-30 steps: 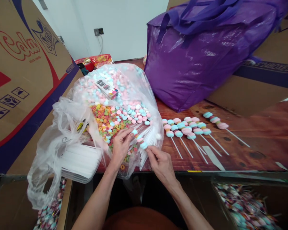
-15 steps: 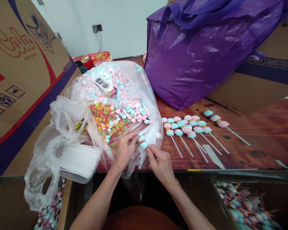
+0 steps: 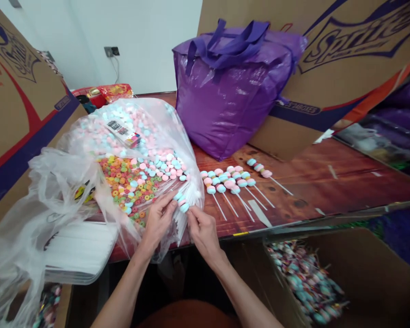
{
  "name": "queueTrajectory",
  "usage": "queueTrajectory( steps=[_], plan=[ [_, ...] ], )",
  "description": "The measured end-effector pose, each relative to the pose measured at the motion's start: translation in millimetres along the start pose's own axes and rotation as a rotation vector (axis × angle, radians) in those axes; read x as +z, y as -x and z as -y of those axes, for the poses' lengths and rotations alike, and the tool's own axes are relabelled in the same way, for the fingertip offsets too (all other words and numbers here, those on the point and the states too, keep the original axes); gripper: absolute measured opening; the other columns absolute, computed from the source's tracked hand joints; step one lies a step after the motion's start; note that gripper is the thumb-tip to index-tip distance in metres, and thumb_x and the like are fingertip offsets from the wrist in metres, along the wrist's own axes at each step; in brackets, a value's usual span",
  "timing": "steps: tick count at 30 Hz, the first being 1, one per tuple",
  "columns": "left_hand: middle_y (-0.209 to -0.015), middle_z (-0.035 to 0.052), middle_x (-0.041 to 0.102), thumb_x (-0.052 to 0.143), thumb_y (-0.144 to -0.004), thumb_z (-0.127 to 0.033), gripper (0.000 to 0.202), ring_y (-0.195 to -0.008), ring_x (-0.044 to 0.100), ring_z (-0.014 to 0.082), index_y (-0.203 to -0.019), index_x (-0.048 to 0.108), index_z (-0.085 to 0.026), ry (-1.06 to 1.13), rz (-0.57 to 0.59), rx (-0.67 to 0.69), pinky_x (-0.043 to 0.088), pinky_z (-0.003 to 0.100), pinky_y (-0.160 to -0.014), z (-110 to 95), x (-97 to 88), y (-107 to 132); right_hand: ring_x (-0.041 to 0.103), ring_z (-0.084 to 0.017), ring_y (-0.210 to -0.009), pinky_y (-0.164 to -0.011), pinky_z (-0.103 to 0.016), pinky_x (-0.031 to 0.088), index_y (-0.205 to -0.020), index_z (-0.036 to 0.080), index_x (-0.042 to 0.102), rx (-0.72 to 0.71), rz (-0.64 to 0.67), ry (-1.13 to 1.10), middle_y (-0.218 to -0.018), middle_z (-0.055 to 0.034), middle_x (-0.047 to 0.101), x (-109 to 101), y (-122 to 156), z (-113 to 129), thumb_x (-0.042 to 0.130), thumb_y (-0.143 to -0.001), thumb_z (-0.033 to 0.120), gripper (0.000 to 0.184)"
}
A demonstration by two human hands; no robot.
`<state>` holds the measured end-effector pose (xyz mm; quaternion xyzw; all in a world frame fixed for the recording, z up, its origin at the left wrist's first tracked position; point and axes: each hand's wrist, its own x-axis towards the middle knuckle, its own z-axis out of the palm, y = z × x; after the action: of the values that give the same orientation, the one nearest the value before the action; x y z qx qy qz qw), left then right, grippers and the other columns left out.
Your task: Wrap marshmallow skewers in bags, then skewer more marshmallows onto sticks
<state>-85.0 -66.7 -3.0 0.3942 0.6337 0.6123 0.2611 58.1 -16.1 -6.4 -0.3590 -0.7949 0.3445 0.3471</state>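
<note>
A marshmallow skewer (image 3: 183, 203) of pink and light-blue pieces is between my hands, above the near edge of an open plastic bag. My right hand (image 3: 203, 227) is closed on its lower end, where the stick is hidden by my fingers. At its upper end, the fingers of my left hand (image 3: 158, 219) pinch against the top pieces. Beneath and beside them lie white sticks (image 3: 193, 189), ring-shaped gummies (image 3: 123, 175) in several colours, and loose pink and blue marshmallows (image 3: 169, 165). Several finished-looking marshmallow skewers (image 3: 230, 183) lie in a row to the right.
A purple bag (image 3: 232, 100) stands behind, against a cardboard box (image 3: 280, 136). At left are another box (image 3: 12, 123) and a clear tray of white sticks (image 3: 78, 250). A printed packet (image 3: 123, 133) rests on the plastic bag (image 3: 177, 123). Below right, a carton holds wrapped skewers (image 3: 307, 282).
My view has swung right, so the scene sits further left and more of the right-hand boxes shows. Both hands stay at the skewer, with more blue showing near its top.
</note>
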Motion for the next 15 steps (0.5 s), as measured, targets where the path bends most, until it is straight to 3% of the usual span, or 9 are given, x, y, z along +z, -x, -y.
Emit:
queueTrajectory(
  steps=[5, 9, 11, 13, 15],
  plan=[
    [-0.126, 0.0078, 0.072, 0.067, -0.088, -0.034, 0.046, -0.122, 0.063, 0.0247, -0.133, 0.065, -0.025, 0.004, -0.068, -0.047, 0.043, 0.038, -0.11, -7.2, -15.1, 0.3, 0.052, -0.013, -0.057, -0.06, -0.025, 0.038, -0.076, 0.019, 0.063, -0.061, -0.154, 0.142, -0.064, 0.0005, 0.06, -44.7, -6.2, -16.0, 0.046, -0.096, 0.026, 0.027],
    [-0.109, 0.0085, 0.076, 0.067, -0.086, -0.031, 0.029, -0.108, 0.067, 0.0253, -0.111, 0.076, -0.021, -0.167, -0.279, -0.006, 0.048, 0.039, -0.103, -2.0, -37.8, -5.7, 0.052, -0.017, -0.058, -0.062, -0.03, 0.036, -0.075, 0.019, 0.067, 0.057, -0.402, 0.408, -0.064, -0.0038, 0.063, -98.5, -32.3, -63.7, 0.053, -0.092, 0.028, 0.024],
    [-0.104, 0.0084, 0.076, 0.065, -0.085, -0.026, 0.022, -0.102, 0.067, 0.0247, -0.102, 0.078, -0.021, -0.283, -0.313, 0.029, 0.049, 0.039, -0.099, 2.1, -45.9, -7.9, 0.051, -0.019, -0.059, -0.06, -0.034, 0.032, -0.074, 0.018, 0.07, 0.151, -0.492, 0.576, -0.068, -0.009, 0.065, -118.0, -49.1, -88.6, 0.056, -0.089, 0.026, 0.022],
    [-0.102, 0.008, 0.074, 0.062, -0.086, -0.022, 0.021, -0.097, 0.066, 0.0239, -0.1, 0.077, -0.022, -0.392, -0.281, 0.055, 0.05, 0.038, -0.094, 5.3, -49.4, -9.0, 0.053, -0.023, -0.065, -0.06, -0.036, 0.031, -0.076, 0.015, 0.074, 0.215, -0.534, 0.733, -0.074, -0.0148, 0.067, -127.1, -60.8, -101.3, 0.063, -0.085, 0.026, 0.018],
    [-0.099, 0.0078, 0.073, 0.059, -0.086, -0.018, 0.023, -0.093, 0.066, 0.0233, -0.1, 0.077, -0.022, -0.489, -0.23, 0.074, 0.051, 0.037, -0.089, 6.6, -48.1, -10.1, 0.057, -0.029, -0.078, -0.065, -0.04, 0.036, -0.084, 0.013, 0.076, 0.129, -0.579, 0.785, -0.086, -0.0198, 0.069, -123.2, -62.3, -96.2, 0.063, -0.086, 0.028, 0.02]
  ],
)
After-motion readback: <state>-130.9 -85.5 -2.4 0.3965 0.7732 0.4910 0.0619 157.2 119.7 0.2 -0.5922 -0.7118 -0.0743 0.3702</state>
